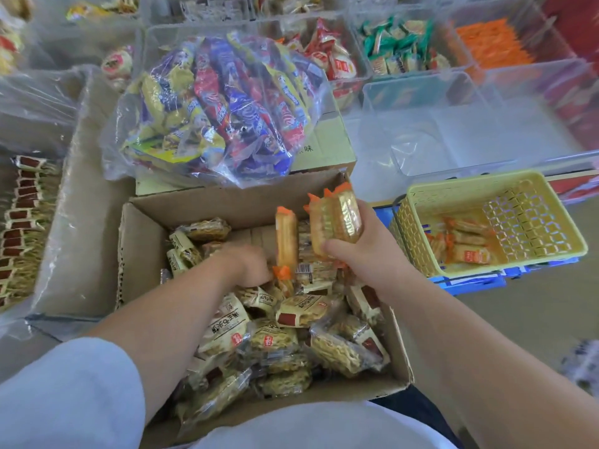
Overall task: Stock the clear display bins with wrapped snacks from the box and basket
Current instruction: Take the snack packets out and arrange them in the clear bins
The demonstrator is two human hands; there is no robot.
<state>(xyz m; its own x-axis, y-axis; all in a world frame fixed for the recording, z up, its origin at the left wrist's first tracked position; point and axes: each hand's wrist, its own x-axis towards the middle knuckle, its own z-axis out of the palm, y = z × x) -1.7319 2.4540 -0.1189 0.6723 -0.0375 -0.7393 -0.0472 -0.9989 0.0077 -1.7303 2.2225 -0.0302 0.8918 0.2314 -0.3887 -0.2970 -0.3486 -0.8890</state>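
The open cardboard box (201, 210) is sitting directly in front of the person, at lower centre of the head view, and is holding a loose pile of beige wrapped snacks (304, 311). A large clear plastic bag (220, 108) of yellow, blue and red packets is lying on a second carton just behind the box. To the right of that bag, a clear display bin (421, 131) is standing with its floor showing bare; the bins behind it are holding red, green and orange packets. The yellow basket (479, 189) is resting tilted on a blue crate (470, 281) to the right of the box, and a few orange-ended packets (463, 246) are lying in its lower left corner. The right hand (359, 251) is hovering over the right side of the box and is gripping a stack of orange-ended wrapped snacks (335, 222), thumb on the near face and fingers wrapped behind. The left hand (249, 264) is reaching down into the middle of the box with its fingers curled among the packets; what it is gripping, if anything, cannot be determined. A single orange-ended snack (287, 241) is standing upright just beside that hand.
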